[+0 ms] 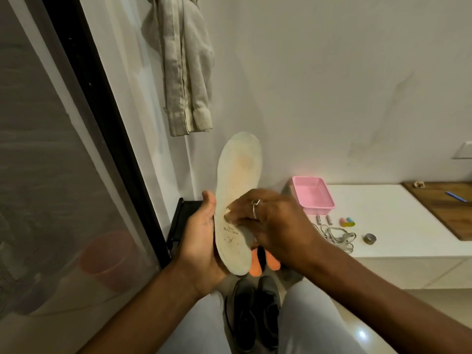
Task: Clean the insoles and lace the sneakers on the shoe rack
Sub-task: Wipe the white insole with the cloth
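Note:
A worn white insole (238, 175) stands upright in front of me, toe up, stained orange near the forefoot. My left hand (201, 238) grips its heel end from the left, thumb along the edge. My right hand (270, 223), a ring on one finger, pinches a small pale cloth or wipe (229, 213) against the insole's middle. A pair of black sneakers (255, 310) sits on the floor between my knees. White laces (337, 236) lie in a heap on the white ledge to the right.
A pink tub (313, 195) stands on the white ledge (398, 226) with small grey tips, pastel bits and a tape roll (369, 238). Orange shoe parts (255, 267) show under my right hand. A black rack (178, 221) and a glass door stand left; grey cloth (186, 72) hangs above.

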{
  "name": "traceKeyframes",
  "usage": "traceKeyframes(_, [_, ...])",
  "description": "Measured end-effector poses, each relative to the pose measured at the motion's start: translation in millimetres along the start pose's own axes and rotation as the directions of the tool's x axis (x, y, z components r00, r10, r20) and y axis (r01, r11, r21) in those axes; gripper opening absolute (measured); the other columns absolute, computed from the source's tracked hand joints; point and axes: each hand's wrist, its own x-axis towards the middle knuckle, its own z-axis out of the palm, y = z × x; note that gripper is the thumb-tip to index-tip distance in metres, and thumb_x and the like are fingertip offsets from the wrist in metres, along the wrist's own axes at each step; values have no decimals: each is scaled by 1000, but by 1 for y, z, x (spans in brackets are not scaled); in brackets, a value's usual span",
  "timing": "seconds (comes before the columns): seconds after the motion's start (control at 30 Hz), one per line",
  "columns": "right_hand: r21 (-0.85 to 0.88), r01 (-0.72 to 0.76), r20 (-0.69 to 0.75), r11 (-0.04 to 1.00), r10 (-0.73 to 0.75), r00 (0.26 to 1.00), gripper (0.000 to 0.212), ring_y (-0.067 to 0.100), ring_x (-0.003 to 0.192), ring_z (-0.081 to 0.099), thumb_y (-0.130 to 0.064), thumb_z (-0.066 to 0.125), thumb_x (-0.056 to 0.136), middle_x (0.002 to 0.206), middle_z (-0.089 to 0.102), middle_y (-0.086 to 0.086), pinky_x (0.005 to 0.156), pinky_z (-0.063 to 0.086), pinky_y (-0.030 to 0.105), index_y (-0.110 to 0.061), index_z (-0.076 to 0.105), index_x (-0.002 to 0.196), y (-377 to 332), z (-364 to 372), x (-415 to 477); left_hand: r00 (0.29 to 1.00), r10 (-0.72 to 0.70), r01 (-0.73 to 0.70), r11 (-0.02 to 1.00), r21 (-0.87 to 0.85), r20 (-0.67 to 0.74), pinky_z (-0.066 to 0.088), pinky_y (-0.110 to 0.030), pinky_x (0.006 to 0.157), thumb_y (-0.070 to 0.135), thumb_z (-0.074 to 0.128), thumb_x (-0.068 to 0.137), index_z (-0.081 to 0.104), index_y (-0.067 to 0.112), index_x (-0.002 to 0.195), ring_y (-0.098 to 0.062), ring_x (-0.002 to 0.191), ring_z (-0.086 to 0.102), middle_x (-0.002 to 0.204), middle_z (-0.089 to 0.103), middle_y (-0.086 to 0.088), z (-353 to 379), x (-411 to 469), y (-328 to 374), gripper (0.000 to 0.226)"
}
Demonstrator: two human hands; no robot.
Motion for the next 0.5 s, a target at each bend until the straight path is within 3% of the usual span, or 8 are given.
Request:
traceKeyframes(0.07, [81,72,49,994,-76,996,21,11,100,69,-6,80,82,107,74,2,85,59,30,-12,79,102,-17,10,-13,1000,-15,15,1000,7,-18,49,-46,96,66,30,97,63,3,131,-31,96,69,117,68,-19,-4,2,5,79])
traceKeyframes(0.17, [69,100,84,993,-105,991,26,13,100,70,-2,82,79,107,74,3,84,60,31,-12,79,103,-16,6,-11,999,-20,21,999,31,-41,51,-46,94,68,30,96,69,2,124,-31,95,70,114,69,-19,-4,3,4,81])
traceKeyframes(0.3, [-36,-13,-51,999,12,999,23,13,95,71,-4,83,78,104,75,4,82,61,32,-10,79,100,14,-5,15,999,10,-8,999,44,-51,45,-42,78,60,31,99,75,14,117,-29,86,65,106,69,-17,0,1,-5,66])
traceKeyframes(0.4, [42,5,2,999,-6,1000,24,12,96,71,-3,83,79,105,75,2,84,60,33,-11,80,101,-2,9,1,999,-8,7,1000,-6,-53,43,-45,102,61,31,99,69,4,125,-35,105,64,121,68,-20,-2,1,0,73])
traceKeyframes(0.5, [89,111,120,990,-121,985,26,12,100,69,-3,84,79,107,73,2,87,59,31,-11,79,103,-16,8,-14,998,-27,28,999,20,-62,45,-47,103,66,30,98,68,0,126,-33,104,67,125,67,-20,-4,3,5,81])
